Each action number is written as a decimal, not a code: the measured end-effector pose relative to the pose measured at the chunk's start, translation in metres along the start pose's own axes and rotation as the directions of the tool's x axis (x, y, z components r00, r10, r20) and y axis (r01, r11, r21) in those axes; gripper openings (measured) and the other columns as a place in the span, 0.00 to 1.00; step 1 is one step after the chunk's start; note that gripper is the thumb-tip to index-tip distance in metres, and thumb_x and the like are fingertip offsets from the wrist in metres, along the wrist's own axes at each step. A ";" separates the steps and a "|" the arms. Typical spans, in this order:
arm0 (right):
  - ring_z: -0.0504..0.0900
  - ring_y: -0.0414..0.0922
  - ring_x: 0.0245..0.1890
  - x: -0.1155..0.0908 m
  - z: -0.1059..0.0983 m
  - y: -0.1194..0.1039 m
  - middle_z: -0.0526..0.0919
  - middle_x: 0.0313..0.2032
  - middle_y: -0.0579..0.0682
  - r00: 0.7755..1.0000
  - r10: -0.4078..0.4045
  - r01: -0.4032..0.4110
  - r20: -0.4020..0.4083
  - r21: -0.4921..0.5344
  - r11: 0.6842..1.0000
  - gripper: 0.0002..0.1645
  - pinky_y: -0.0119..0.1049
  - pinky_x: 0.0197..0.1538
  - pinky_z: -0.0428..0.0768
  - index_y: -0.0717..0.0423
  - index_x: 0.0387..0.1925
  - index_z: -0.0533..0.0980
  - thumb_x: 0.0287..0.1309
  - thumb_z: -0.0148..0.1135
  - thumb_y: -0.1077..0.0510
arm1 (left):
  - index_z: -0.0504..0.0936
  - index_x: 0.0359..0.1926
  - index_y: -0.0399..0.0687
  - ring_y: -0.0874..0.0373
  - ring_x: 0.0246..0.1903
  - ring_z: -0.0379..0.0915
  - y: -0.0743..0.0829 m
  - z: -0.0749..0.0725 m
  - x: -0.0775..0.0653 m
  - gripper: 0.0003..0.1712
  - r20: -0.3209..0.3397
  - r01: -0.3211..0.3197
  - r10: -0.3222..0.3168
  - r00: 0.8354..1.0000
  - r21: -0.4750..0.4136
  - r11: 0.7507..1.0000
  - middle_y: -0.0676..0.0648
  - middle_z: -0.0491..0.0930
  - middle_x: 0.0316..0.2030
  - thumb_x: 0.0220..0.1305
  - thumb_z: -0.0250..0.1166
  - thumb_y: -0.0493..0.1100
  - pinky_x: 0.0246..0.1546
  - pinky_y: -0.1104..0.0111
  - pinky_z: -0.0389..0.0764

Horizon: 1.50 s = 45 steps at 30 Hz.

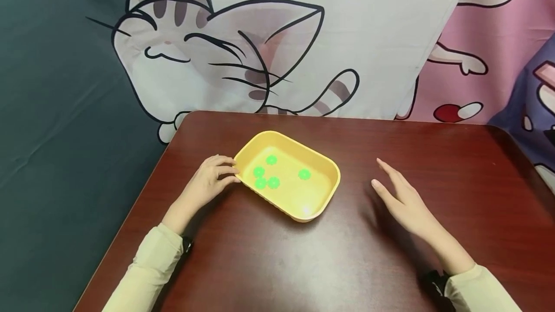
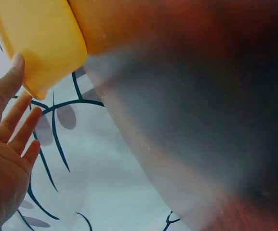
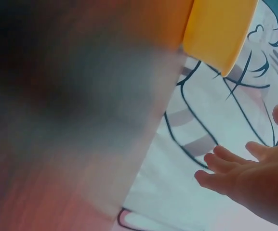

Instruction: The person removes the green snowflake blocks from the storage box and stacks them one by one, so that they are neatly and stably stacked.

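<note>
A yellow rectangular plastic basin (image 1: 318,158) with rounded corners stands at an angle on the table. Several small green scalloped discs (image 1: 304,174) lie on its floor, most of them grouped toward the left end. My left hand (image 1: 211,177) is at the basin's left end, its fingertips right at the rim. In the left wrist view, the thumb (image 2: 14,77) overlaps the basin's wall, while the other fingers extend loosely near the rim corner. Apart from the basin, my right hand (image 1: 407,203) hovers over the table to the right, its fingers extended and holding nothing.
The dark reddish-brown wooden table (image 1: 269,259) has its far edge just behind the basin. Beyond it hangs a cloth backdrop (image 1: 373,28) printed with cartoon cats. Each wrist wears a dark band beside a pale sleeve (image 1: 145,259).
</note>
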State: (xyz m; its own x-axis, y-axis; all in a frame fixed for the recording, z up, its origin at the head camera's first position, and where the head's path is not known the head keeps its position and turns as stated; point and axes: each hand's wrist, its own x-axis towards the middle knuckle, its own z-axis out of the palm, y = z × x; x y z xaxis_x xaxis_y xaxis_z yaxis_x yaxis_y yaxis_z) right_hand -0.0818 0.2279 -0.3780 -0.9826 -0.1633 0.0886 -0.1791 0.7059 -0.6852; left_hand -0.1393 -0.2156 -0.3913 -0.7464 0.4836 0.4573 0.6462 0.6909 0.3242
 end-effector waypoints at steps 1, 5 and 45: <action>0.55 0.57 0.68 0.002 0.001 -0.002 0.57 0.69 0.55 1.000 -0.009 0.009 -0.011 0.002 1.000 0.35 0.64 0.60 0.57 0.38 0.71 0.51 0.66 0.50 0.44 | 0.87 0.32 0.42 0.48 0.45 0.74 0.002 0.000 -0.002 0.12 -0.002 0.002 -0.002 1.000 0.008 1.000 0.43 0.81 0.39 0.42 0.75 0.39 0.59 0.53 0.64; 0.62 0.56 0.64 0.013 0.011 -0.009 0.65 0.65 0.55 0.992 -0.075 0.076 -0.099 0.014 0.997 0.37 0.61 0.59 0.62 0.43 0.69 0.57 0.61 0.58 0.47 | 0.87 0.31 0.42 0.50 0.42 0.75 0.011 -0.001 -0.008 0.12 -0.016 0.011 -0.011 1.000 0.029 1.000 0.45 0.82 0.35 0.42 0.75 0.40 0.53 0.56 0.69; 0.77 0.50 0.48 0.141 0.107 -0.076 0.79 0.47 0.56 0.764 -0.401 0.568 0.506 -0.232 0.790 0.26 0.43 0.54 0.74 0.62 0.48 0.75 0.50 0.69 0.53 | 0.83 0.27 0.44 0.61 0.33 0.73 0.062 -0.005 -0.044 0.09 0.035 0.079 -0.077 0.996 -0.057 0.995 0.53 0.79 0.27 0.43 0.75 0.39 0.35 0.73 0.78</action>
State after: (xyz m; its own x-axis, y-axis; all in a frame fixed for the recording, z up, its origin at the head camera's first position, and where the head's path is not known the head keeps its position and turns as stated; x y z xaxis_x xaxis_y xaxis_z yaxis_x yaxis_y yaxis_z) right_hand -0.2013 0.0777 -0.3910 -0.6538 -0.7563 -0.0233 -0.7110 0.6246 -0.3231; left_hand -0.0659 -0.1969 -0.3874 -0.7988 0.4479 0.4016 0.5937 0.6947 0.4061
